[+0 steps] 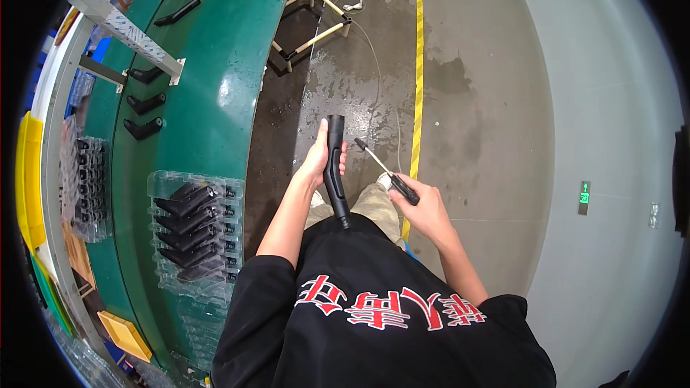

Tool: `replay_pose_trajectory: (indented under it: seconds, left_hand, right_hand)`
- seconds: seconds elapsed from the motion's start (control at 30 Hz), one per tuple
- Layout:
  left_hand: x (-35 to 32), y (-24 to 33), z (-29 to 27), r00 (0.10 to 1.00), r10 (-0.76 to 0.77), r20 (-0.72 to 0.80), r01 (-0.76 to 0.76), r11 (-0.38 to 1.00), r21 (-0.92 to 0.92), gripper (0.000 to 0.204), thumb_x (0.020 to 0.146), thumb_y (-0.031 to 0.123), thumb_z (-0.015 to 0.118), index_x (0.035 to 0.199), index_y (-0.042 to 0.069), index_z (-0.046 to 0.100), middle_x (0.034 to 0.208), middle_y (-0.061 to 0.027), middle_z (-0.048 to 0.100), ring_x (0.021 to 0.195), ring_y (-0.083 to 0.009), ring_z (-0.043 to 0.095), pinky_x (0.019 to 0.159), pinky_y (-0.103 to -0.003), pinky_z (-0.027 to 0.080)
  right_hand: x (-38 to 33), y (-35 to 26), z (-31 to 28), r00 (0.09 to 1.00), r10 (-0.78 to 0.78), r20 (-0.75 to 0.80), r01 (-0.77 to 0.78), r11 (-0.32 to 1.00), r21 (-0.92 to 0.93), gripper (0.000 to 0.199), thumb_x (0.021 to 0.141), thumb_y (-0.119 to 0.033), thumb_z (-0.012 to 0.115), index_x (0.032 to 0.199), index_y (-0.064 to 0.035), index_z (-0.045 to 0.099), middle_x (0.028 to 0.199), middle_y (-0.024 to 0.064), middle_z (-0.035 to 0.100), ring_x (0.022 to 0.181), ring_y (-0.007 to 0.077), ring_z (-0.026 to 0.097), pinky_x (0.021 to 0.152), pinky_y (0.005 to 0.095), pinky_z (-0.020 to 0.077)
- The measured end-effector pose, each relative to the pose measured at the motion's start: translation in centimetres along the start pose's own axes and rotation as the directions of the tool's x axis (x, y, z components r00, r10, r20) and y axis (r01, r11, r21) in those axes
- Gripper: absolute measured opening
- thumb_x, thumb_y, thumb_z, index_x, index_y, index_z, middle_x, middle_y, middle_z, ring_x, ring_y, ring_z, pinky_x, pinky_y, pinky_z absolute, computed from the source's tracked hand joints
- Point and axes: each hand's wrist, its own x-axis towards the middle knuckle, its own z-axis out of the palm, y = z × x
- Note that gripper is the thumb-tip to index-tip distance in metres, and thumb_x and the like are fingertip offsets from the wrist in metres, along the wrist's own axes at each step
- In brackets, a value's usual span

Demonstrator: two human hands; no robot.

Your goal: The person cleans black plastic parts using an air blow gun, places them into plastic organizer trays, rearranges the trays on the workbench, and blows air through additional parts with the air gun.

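Note:
My left hand (316, 157) is wrapped around a black, bent plastic tube handle (333, 165), held upright in front of my body with its wide end away from me. My right hand (424, 208) grips a hand tool (405, 189) by its black handle. The tool's pale, thin shaft points toward the tube and ends in a dark tip (361, 144), which stays a little apart from it. What the tip is made of is too small to tell. To the left, a clear plastic tray (233, 244) holds several similar black tube handles (185, 224).
A green worktable (208, 122) runs along my left, with single black handles (144, 104) beyond a metal post (136, 32). A yellow bin (123, 335) sits lower left. Ahead are a pipe-frame rack (316, 39) and a cable (377, 65) on the floor, beside a yellow-striped line (417, 93).

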Motion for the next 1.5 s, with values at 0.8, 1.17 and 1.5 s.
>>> replay_pose_trajectory:
  seconds: [0.8,1.17,1.5]
  left_hand:
    - [1.4,2.8,-1.5,0.913,0.318,0.257,-0.250,0.931,-0.265,0.076,0.084,0.085,0.037,0.063,0.014,0.051,0.054,-0.0011,0.048,0.042,-0.0126,0.048,0.042,-0.025,0.040]
    - [1.2,2.4,-2.0,0.953,0.237,0.190,-0.213,0.967,-0.137,0.080,0.082,0.088,0.035,0.062,0.012,0.055,0.054,-0.0012,0.050,0.043,-0.0126,0.050,0.043,-0.024,0.040]
    - [-0.1,1.8,-0.8,0.985,0.172,0.014,-0.173,0.983,0.059,0.085,0.081,0.089,0.034,0.065,0.009,0.059,0.055,-0.0028,0.053,0.043,-0.0147,0.052,0.043,-0.025,0.042]
  right_hand:
    - [-3.9,-1.3,0.9,0.987,-0.073,0.143,0.073,0.997,0.010,0.034,0.084,-0.015,0.070,0.116,-0.0040,0.068,0.083,0.0085,0.073,0.057,0.0190,0.053,0.060,0.0298,0.0459]
    - [-3.1,-1.5,1.2,0.991,-0.069,0.113,0.073,0.997,-0.032,0.033,0.084,-0.021,0.069,0.116,-0.0113,0.069,0.079,0.0086,0.072,0.058,0.0246,0.059,0.060,0.0345,0.0480]
    - [-0.3,-1.9,1.4,0.999,-0.048,-0.006,0.047,0.998,-0.036,0.034,0.085,-0.021,0.068,0.117,-0.0113,0.068,0.079,0.0094,0.072,0.059,0.0265,0.061,0.061,0.0359,0.0486]
